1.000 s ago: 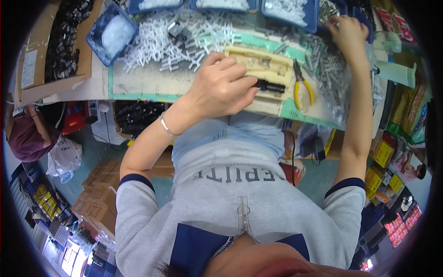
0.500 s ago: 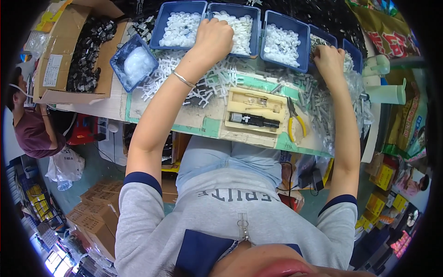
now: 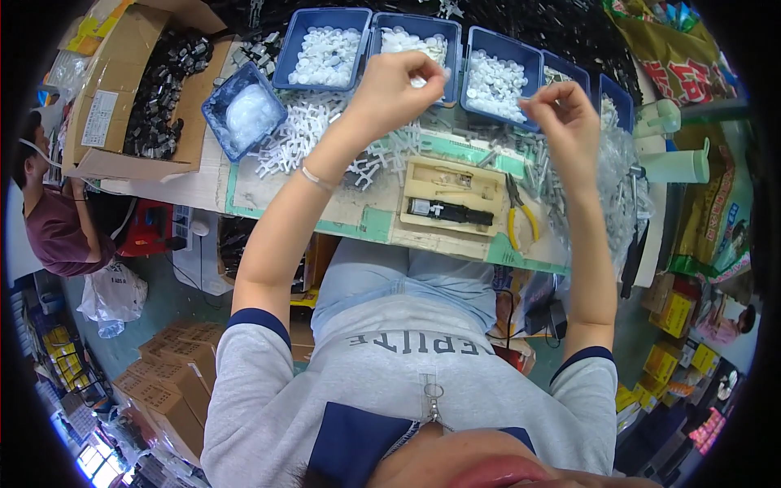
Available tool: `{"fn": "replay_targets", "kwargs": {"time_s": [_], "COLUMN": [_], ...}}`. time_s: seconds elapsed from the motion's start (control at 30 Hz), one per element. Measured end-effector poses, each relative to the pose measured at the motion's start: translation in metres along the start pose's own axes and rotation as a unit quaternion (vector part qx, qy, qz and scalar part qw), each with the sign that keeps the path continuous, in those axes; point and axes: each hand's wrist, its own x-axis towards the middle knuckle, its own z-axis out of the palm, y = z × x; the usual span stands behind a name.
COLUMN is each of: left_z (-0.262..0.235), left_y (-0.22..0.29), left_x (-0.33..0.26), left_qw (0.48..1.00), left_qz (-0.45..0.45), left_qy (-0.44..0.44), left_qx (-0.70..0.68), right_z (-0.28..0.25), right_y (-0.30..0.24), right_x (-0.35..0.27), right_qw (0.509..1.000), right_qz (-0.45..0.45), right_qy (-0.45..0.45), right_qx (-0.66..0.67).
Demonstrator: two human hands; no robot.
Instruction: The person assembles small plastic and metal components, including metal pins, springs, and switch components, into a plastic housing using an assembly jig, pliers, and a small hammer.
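My left hand [image 3: 400,88] is closed in a pinch over the front edge of a blue bin [image 3: 374,45] of small white plastic pieces [image 3: 403,41]. Whatever its fingertips hold is too small to make out. My right hand [image 3: 569,122], also pinched, hangs by the front right corner of another blue bin [image 3: 538,71] with round white pieces [image 3: 492,81]; its fingertips' content cannot be made out either. Below and between both hands, a cream tray-like fixture [image 3: 452,169] holds a black cylindrical tool [image 3: 450,211]. Yellow-handled pliers [image 3: 525,221] lie right of it.
White branched plastic parts [image 3: 297,138] are heaped at left, beside a blue bin with a plastic bag [image 3: 250,112]. A cardboard box [image 3: 114,106] of black parts stands farther left. Grey pieces and clear bags [image 3: 622,183] lie at right, near green containers [image 3: 675,165]. A co-worker [image 3: 61,220] is at far left.
My left hand has come out of the second bin toward me and to the right. My right hand has lifted from the small bins at right and moved left and nearer.
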Motion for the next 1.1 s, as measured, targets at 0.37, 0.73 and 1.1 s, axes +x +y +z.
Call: {"fn": "replay_targets", "kwargs": {"time_s": [0.37, 0.73, 1.1], "left_z": [0.008, 0.019, 0.026], "left_y": [0.044, 0.058, 0.053], "left_x": [-0.072, -0.106, -0.149], "left_qw": [0.954, 0.948, 0.993], "left_qz": [-0.083, -0.082, 0.007], "left_qy": [-0.009, 0.064, -0.024], "left_qx": [-0.288, -0.300, -0.113], "right_z": [0.066, 0.064, 0.048], "right_y": [-0.023, -0.034, -0.029], "right_x": [-0.053, -0.087, -0.124], "right_qw": [0.988, 0.998, 0.984], "right_qz": [-0.153, -0.031, 0.046], "right_qy": [0.005, -0.015, -0.122], "right_qx": [0.001, -0.051, -0.124]}}
